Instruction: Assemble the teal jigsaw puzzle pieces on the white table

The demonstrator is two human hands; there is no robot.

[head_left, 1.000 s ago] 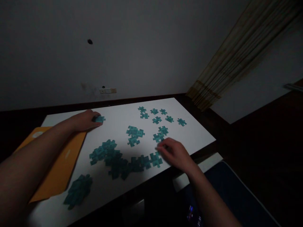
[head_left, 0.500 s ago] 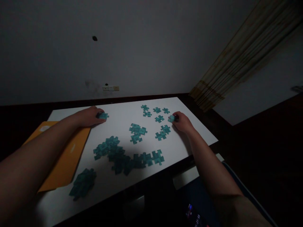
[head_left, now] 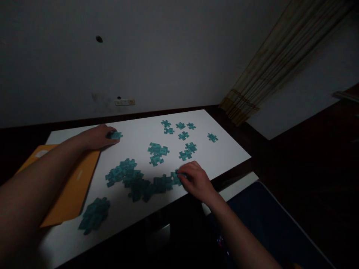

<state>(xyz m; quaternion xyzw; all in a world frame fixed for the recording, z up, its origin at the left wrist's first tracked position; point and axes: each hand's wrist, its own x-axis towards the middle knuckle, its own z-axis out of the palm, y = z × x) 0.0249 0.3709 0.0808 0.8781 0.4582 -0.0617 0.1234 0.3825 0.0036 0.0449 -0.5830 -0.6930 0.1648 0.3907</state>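
Teal jigsaw pieces lie on a white table (head_left: 227, 157) in dim light. My left hand (head_left: 98, 136) rests at the far left, its fingertips on a single teal piece (head_left: 116, 135). My right hand (head_left: 195, 180) sits near the front edge, fingers curled down on a piece at the right end of a joined strip of pieces (head_left: 140, 183). That end of the strip is hidden under the fingers. A small joined group (head_left: 157, 151) and a pair (head_left: 188, 151) lie beyond the hand.
Several loose pieces (head_left: 179, 126) lie at the far side, one alone (head_left: 212, 137) to the right. A heap of pieces (head_left: 94, 215) sits front left beside an orange envelope (head_left: 70, 186). A curtain (head_left: 280, 63) hangs right; a dark blue surface (head_left: 269, 220) lies below the table.
My right hand went out to the far right pieces, took one, and has come back to the strip's right end. One loose piece fewer lies at the far right. My left hand stayed put.
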